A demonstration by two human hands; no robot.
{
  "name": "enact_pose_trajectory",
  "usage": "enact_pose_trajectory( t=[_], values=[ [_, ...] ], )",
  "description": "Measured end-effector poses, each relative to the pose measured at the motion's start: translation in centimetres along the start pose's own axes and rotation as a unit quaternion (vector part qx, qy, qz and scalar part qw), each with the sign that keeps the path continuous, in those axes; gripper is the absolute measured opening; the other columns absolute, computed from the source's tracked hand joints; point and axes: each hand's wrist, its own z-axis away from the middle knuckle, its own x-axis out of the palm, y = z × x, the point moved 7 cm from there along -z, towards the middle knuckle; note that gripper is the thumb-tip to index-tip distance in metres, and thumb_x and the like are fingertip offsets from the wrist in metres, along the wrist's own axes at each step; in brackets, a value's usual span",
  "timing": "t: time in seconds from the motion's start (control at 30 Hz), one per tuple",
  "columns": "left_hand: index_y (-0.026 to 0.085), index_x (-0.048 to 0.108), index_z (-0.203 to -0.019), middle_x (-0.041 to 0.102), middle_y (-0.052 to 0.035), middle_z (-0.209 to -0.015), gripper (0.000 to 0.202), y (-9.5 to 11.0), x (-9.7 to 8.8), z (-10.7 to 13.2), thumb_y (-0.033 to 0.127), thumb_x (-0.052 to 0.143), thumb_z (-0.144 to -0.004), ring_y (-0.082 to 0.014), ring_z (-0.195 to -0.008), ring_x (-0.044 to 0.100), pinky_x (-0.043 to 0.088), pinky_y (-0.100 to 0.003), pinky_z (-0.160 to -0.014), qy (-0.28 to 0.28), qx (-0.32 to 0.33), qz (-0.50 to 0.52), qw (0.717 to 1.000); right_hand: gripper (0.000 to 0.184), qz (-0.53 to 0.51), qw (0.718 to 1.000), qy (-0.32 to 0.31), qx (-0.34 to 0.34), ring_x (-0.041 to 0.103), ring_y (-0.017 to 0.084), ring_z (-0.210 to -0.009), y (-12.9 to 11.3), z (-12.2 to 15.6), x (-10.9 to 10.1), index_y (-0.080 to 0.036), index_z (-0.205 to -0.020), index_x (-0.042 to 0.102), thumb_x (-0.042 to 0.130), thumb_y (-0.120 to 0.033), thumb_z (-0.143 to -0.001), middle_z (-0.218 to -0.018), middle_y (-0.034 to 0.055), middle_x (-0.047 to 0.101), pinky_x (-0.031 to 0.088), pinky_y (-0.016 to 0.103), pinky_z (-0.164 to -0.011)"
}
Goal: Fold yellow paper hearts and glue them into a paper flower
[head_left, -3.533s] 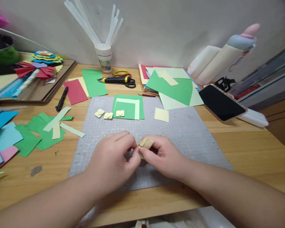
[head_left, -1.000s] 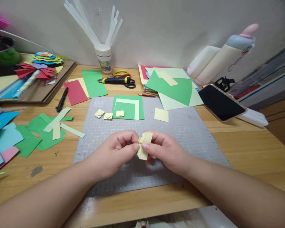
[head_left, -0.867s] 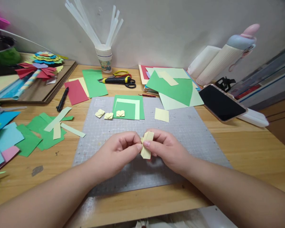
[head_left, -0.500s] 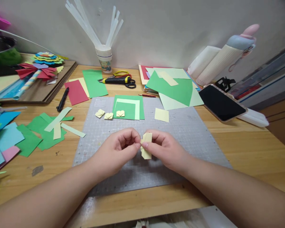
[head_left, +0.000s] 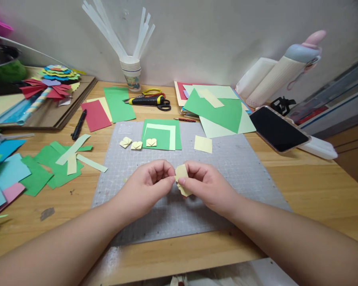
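My left hand (head_left: 146, 188) and my right hand (head_left: 205, 186) meet over the grey cutting mat (head_left: 232, 171), both pinched on one small folded pale yellow paper piece (head_left: 181, 174). The piece is held just above the mat, partly hidden by my fingertips. Farther back on the mat lie three small folded yellow hearts (head_left: 136, 144), one of them on a green sheet (head_left: 159, 137) with a pale border. A loose pale yellow square (head_left: 203, 143) lies to the right of that sheet.
Green and pale paper scraps (head_left: 52, 165) cover the left of the wooden desk, beside a black pen (head_left: 78, 124). At the back are scissors and a cutter (head_left: 150, 99), a paper cup with white sticks (head_left: 131, 73), stacked coloured sheets (head_left: 220, 109), and a phone (head_left: 277, 129) at right.
My hands have risen slightly and drawn closer. The yellow piece has been turned and folded between my fingertips, so less of it shows now.
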Motion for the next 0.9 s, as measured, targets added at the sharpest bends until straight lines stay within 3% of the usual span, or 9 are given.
enact_pose_trajectory(
  t=[0.2, 0.43, 0.9],
  values=[
    [0.016, 0.06, -0.077, 0.054, 0.0047, -0.061, 0.01, -0.5, -0.2, 0.0, 0.025, 0.062, -0.078, -0.008, -0.056, 0.044, 0.033, -0.022, -0.055, -0.013, -0.022, 0.051, 0.998, 0.019, -0.01, 1.0, 0.0, 0.009, 0.045, 0.008, -0.055, 0.2, -0.1, -0.2, -0.018, -0.067, 0.051, 0.059, -0.029, -0.079, -0.061, -0.0031, 0.051, 0.037, 0.021, -0.052],
    [0.014, 0.065, -0.069, 0.061, 0.0003, -0.064, 0.02, -1.5, -0.2, -0.2, 0.032, 0.071, -0.076, -0.0084, -0.059, 0.048, 0.035, -0.022, -0.058, -0.063, -0.093, 0.161, 0.981, 0.016, -0.031, 0.999, -0.003, 0.025, 0.047, 0.008, -0.052, 0.4, 0.0, -0.2, -0.018, -0.067, 0.051, 0.061, -0.027, -0.076, -0.061, -0.0033, 0.053, 0.038, 0.021, -0.05],
    [0.016, 0.067, -0.073, 0.057, 0.0046, -0.06, 0.016, -1.8, -0.5, -0.3, 0.029, 0.076, -0.073, -0.0069, -0.057, 0.045, 0.034, -0.021, -0.057, -0.074, -0.096, 0.123, 0.985, 0.018, -0.008, 1.0, -0.005, -0.003, 0.042, 0.007, -0.052, 0.1, 0.1, -0.1, -0.018, -0.065, 0.048, 0.059, -0.024, -0.079, -0.058, -0.0055, 0.049, 0.033, 0.021, -0.05]
  ],
)
